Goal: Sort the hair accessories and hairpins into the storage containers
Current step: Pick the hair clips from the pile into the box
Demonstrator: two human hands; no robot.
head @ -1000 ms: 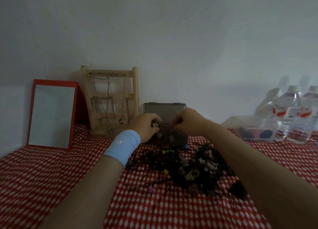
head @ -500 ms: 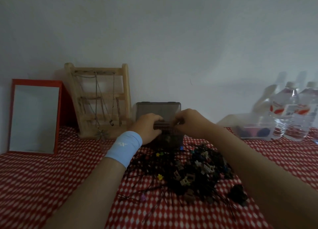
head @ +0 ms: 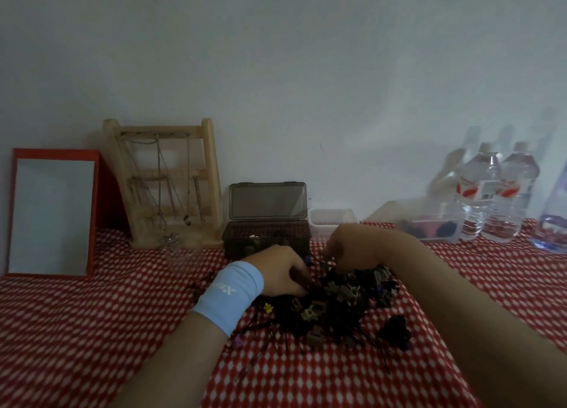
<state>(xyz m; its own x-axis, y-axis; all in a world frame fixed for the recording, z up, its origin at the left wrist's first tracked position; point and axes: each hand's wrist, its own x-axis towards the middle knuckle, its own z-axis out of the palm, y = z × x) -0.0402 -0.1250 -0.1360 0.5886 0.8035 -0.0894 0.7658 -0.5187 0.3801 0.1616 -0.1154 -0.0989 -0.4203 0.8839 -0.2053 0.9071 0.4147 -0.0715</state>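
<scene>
Head view: both hands have left the smoky plastic box (head: 266, 235), its lid upright, and dropped to the tangled pile of claw clips and wiry hairpins (head: 334, 306) on the red checked cloth (head: 92, 315). The left hand (head: 280, 272) and right hand (head: 349, 248) curl into it; any grip is hidden.

Hairpin pile (head: 334, 311) before box (head: 245, 239) — bottles (head: 481, 193) right

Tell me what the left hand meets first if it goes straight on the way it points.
Most likely the pile of hair clips: the left hand points rightward into its left edge, though depth is unclear.
</scene>
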